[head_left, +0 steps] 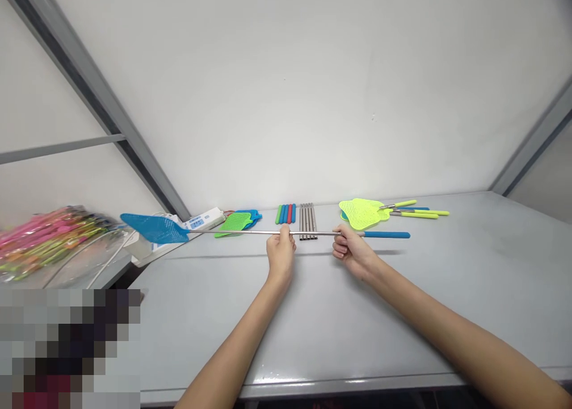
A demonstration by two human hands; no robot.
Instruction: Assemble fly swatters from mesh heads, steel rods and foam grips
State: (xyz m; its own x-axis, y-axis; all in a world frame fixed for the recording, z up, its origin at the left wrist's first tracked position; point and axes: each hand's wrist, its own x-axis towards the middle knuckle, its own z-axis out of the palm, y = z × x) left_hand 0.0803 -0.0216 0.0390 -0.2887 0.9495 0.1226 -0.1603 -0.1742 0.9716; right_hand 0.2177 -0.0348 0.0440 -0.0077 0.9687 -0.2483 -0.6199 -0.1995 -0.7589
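Observation:
A blue fly swatter (161, 229) with a long extended metal rod is held level above the table, its mesh head to the left and its blue grip to the right. My left hand (281, 253) is closed around the middle of the rod, thumb on top. Farther right, my right hand (352, 249) is closed on the rod close to the blue grip. Beyond my hands lie a row of colored grip sleeves (286, 214) in green, blue and red, and several short metal rods (308, 221) side by side.
Loose green and blue swatter heads (236, 223) lie at the back left beside a white power strip (204, 219). Yellow-green swatters (365, 213) are stacked at the back right. Bagged colorful swatters (58, 236) sit on a surface at far left. A white wall (304, 99) stands behind the grey table (330, 331).

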